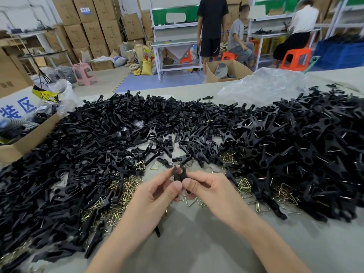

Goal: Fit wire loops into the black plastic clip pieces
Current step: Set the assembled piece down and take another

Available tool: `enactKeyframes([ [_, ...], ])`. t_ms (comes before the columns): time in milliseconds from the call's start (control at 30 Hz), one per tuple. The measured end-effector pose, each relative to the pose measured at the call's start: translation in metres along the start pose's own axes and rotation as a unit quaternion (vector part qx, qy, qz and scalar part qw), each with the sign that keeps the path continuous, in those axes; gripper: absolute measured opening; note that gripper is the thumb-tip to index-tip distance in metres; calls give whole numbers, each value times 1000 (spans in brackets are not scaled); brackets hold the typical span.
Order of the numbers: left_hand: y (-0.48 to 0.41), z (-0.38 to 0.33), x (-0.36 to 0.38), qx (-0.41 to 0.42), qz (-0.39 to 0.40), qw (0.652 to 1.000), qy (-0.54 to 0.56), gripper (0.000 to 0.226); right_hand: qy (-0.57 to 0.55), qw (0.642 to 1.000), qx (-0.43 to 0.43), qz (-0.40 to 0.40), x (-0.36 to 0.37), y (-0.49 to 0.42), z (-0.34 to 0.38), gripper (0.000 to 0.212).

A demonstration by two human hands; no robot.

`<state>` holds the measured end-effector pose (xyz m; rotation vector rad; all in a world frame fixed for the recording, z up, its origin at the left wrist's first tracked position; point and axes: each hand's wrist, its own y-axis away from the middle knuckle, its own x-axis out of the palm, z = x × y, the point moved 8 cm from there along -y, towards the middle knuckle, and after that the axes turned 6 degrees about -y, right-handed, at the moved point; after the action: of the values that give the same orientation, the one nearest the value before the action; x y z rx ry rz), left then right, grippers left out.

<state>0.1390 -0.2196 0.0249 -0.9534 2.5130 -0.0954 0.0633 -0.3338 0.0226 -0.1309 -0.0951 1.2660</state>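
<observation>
Left hand, right hand — both pinch clip piece

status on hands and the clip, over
Both pinching, left hand and right hand, one black clip piece. No wire loop seen in it. Nothing blocking.

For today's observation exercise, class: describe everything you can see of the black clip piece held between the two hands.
The black clip piece looks like matte moulded plastic. It is small, with two prongs pointing upward and a rounded gap between them. Its lower part is hidden behind the thumbs. The left hand and right hand pinch it from either side and hold it roughly upright above the grey table.
</observation>
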Motion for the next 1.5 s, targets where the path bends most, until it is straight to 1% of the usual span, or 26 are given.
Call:
enactKeyframes([
  [133,3,0,6,-28,43,996,73,47,-34,997,9,73,11,6,3,28],
  [200,6,-2,10,-41,66,991,108,47,-48,993,30,105,14,8,0,30],
  [267,9,-5,14,-44,80,988,123,44,-74,987,53,134,19,9,-2,38],
  [333,9,-6,14,-45,66,988,131,41,-105,982,76,134,19,8,-5,37],
  [400,8,-6,9,-45,31,992,112,39,-123,981,91,120,15,6,-7,29],
  [467,9,-5,4,-37,11,996,86,40,-132,979,103,118,13,6,-10,28],
  [567,11,-3,6,-23,29,997,68,35,-141,975,113,126,9,7,-12,31],
  [633,12,-4,7,-15,43,997,55,31,-136,974,116,138,8,7,-11,29],
  [700,11,-5,5,-9,35,998,47,29,-130,977,113,127,7,6,-9,32],
  [767,9,-6,-1,-4,4,1000,30,28,-118,985,96,80,-2,3,-8,50],
  [800,8,-6,-4,-1,-14,1000,27,26,-98,991,77,50,-9,2,-8,51],
  [867,6,-8,-10,3,-43,998,41,22,-88,995,50,6,-19,0,-6,43],
  [933,6,-9,-13,6,-54,997,47,21,-111,993,45,7,-17,0,-5,40],
  [1033,7,-11,-10,14,-46,998,49,23,-111,993,41,22,-3,0,-8,32],
  [1167,7,-10,-8,7,-52,998,37,26,-169,985,36,-9,0,-1,-8,19],
  [1233,7,-10,-10,5,-58,998,16,27,-205,978,35,-23,-2,-1,-6,19],
  [1300,7,-11,-10,19,-55,998,-30,31,-214,975,39,-36,-3,-1,-9,18],
  [1367,8,-15,-6,37,-37,996,-73,39,-204,977,46,-45,-5,-1,-11,23],
  [1433,9,-14,-3,38,-27,995,-83,47,-184,981,50,-42,-6,-1,-10,26],
  [1500,8,-12,-3,41,-27,995,-87,49,-168,984,53,-33,-6,-1,-9,26],
])
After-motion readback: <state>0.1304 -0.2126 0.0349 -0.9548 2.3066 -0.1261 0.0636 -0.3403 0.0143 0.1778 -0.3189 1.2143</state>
